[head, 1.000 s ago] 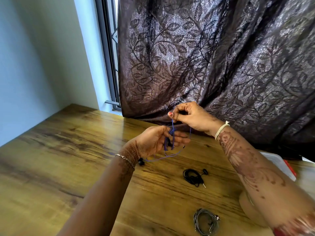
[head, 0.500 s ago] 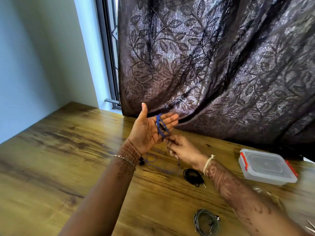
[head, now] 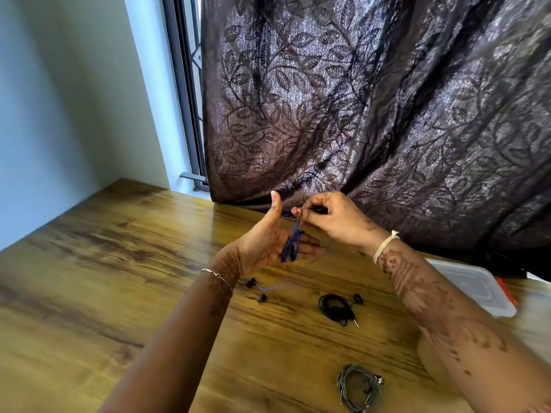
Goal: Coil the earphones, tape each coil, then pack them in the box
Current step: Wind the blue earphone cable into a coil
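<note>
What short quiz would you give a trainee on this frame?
1. True or false: the blue earphones are looped round the straight fingers of the left hand.
2. Which hand pinches the blue earphones from above? A) left hand B) right hand
3. How many earphone coils lie loose on the table?
Key: 1 true. 2 B. 3 two, the black coil and the grey coil.

Open wood of the table (head: 89, 293) lies left of the arms. Between the forearms sit earbuds (head: 261, 298), a black coil (head: 337, 308) and a grey coil (head: 359, 387). The curtain (head: 387, 114) blocks the far edge.
</note>
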